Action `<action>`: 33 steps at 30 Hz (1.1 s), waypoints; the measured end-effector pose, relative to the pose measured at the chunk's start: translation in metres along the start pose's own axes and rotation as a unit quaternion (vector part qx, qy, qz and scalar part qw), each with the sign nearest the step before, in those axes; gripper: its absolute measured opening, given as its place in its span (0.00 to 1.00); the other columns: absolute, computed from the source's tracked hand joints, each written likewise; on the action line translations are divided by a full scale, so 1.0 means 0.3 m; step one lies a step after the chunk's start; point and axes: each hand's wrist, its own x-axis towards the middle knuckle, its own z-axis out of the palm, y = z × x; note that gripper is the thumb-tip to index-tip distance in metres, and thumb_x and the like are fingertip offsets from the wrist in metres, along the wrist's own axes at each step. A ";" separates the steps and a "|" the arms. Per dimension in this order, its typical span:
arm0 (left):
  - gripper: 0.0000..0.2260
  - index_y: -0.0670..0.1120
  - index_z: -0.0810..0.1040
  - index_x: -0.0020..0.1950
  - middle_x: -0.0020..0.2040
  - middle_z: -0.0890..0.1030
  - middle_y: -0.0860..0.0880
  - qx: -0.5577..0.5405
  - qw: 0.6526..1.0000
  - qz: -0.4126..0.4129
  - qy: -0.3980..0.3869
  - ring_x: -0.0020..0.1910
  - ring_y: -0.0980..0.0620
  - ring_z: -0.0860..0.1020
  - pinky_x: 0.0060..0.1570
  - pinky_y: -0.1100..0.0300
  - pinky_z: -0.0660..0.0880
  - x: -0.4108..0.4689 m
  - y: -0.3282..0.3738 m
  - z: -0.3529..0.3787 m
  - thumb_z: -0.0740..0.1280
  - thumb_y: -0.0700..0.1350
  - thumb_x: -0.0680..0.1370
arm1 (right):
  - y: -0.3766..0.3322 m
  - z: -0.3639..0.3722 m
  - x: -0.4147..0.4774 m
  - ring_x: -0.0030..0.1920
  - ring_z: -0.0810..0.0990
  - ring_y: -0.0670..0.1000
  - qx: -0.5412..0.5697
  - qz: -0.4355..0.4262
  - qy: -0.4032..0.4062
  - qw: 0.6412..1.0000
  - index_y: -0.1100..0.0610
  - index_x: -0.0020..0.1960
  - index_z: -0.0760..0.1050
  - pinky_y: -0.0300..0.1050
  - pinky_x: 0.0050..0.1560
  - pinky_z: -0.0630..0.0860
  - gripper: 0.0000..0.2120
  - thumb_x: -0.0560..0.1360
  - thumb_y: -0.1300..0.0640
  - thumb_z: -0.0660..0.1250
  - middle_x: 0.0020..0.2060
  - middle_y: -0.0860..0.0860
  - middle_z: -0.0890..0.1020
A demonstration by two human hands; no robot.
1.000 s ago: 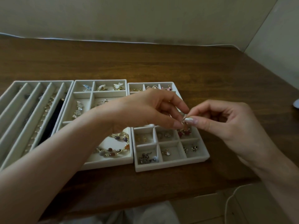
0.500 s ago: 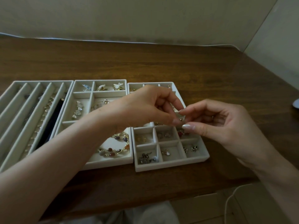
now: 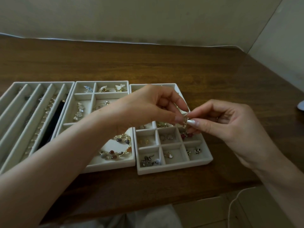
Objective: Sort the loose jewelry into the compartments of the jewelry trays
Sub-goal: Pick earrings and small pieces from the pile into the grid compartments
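Observation:
Three pale grey jewelry trays lie side by side on the wooden table. The right tray has small square compartments with earrings and rings in them. Above its right side my left hand and my right hand meet, and both pinch one small gold earring between thumb and fingertips. The middle tray holds a beaded bracelet at the front and butterfly pieces at the back. The left tray has long slots with chains and a dark band. My left forearm crosses over the middle tray and hides part of it.
The wooden table runs back to a pale wall and meets another wall at the right. A grey object shows at the right edge. A thin white cable hangs below the table's front edge.
Both hands stay over the right tray. The fingertips have shifted slightly on the small piece, and it now shows more plainly between them.

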 end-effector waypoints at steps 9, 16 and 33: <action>0.09 0.45 0.79 0.50 0.43 0.83 0.47 0.008 1.000 0.001 0.009 0.42 0.54 0.81 0.46 0.63 0.77 0.001 -0.004 0.002 0.70 0.37 0.71 | 0.001 0.003 -0.001 0.41 0.84 0.46 -0.052 -0.020 0.000 0.998 0.54 0.43 0.80 0.35 0.40 0.79 0.09 0.63 0.60 0.71 0.41 0.49 0.84; 0.12 0.42 0.78 0.51 0.43 0.83 0.47 0.005 1.000 0.003 -0.006 0.42 0.55 0.81 0.43 0.66 0.77 0.002 -0.005 0.001 0.70 0.33 0.69 | 0.000 0.013 -0.008 0.41 0.83 0.42 -0.133 -0.067 0.023 0.989 0.51 0.44 0.81 0.31 0.40 0.77 0.09 0.67 0.63 0.72 0.40 0.44 0.84; 0.13 0.44 0.78 0.50 0.39 0.84 0.45 0.042 0.999 0.003 0.017 0.39 0.51 0.82 0.44 0.62 0.78 0.008 -0.015 0.021 0.73 0.38 0.68 | -0.015 0.012 -0.014 0.38 0.83 0.41 -0.160 -0.012 -0.009 0.987 0.52 0.41 0.81 0.32 0.39 0.78 0.08 0.65 0.63 0.74 0.38 0.45 0.84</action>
